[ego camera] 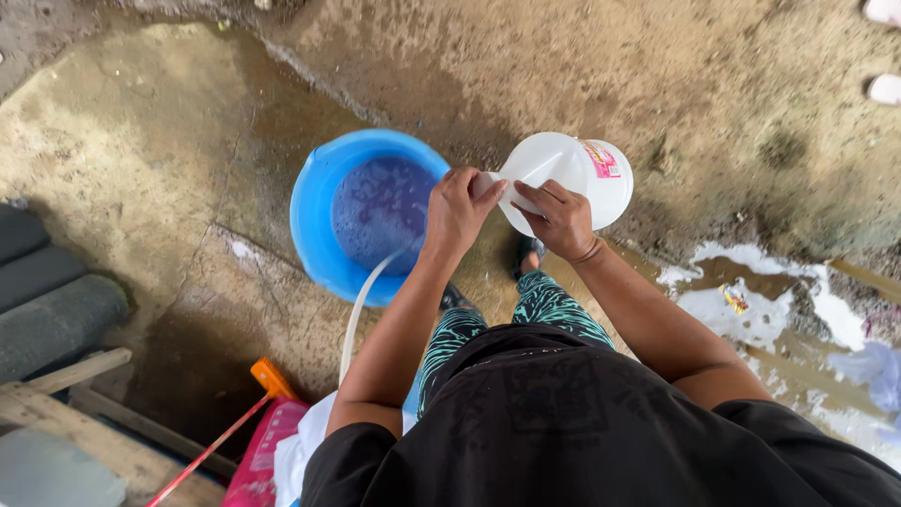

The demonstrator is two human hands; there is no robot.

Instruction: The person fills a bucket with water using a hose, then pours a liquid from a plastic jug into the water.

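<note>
1 head-worn camera looks steeply down, close over arms and wet ground (141, 141).

A wet concrete floor (141, 141) spreads under everything, darkened where water has run across it. At the left edge lie grey rolled mats (47, 300), with weathered wooden planks (84, 404) just below them. A red-handled tool with an orange head (253, 404) leans by a pink packet (267, 451) and white cloth (305, 441). Soapy white puddles (751, 300) pool on the right (a scrap of wrapper (735, 299) floats there).
</note>
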